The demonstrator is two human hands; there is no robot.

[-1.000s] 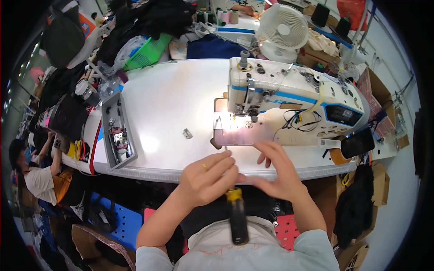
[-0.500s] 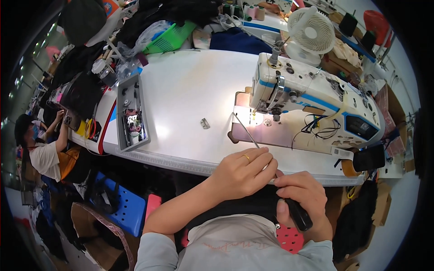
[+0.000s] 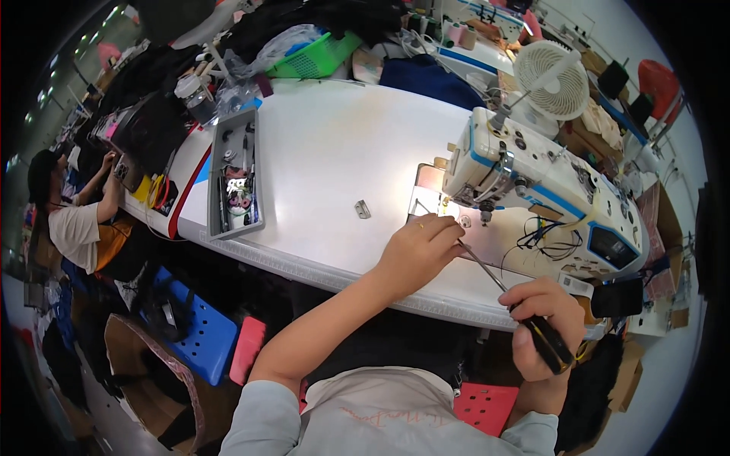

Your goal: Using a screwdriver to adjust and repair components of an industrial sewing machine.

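Observation:
My right hand is wrapped round the black and yellow handle of a screwdriver. Its long thin metal shaft runs up and left to my left hand. The left fingers are bent closed over the shaft, just in front of the needle area of a white and blue sewing machine. Past the left hand a thin metal end shows over the machine's bed plate, in line with the shaft; the part between is hidden by the hand. A small metal plate lies on the white table, left of the left hand.
A grey tray of small parts and tools stands on the left. Behind are a green basket, dark blue cloth and a white fan. Another person works at far left. A cardboard box stands below.
Both hands have moved apart: the left went forward to the needle area, the right went to the right with the screwdriver handle. More bare shaft shows between them. The view has shifted slightly.

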